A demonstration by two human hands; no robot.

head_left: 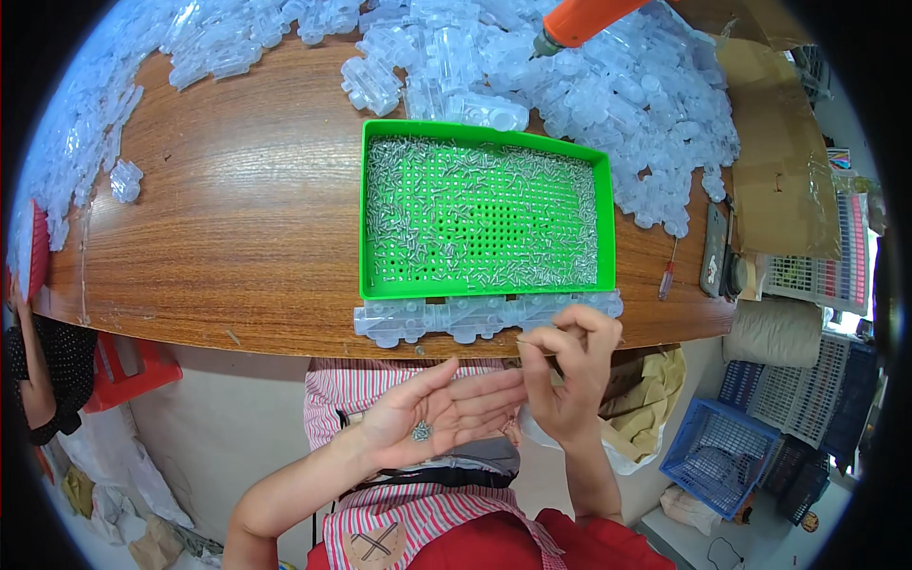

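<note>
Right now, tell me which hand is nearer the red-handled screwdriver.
Right. The right hand is left of and below the screwdriver; the left hand, palm up, is farther left and lower.

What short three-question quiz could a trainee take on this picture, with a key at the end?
1. Which of the person's hands, left or right, has a pile of small metal pieces in its palm?
2. True or false: the green tray is empty.
3. What lies along the tray's near edge? a) a red basket; b) a row of clear plastic parts; c) a cardboard sheet.

Key:
1. The left hand, palm up.
2. False: many small metal pieces are scattered in it.
3. b.
</note>
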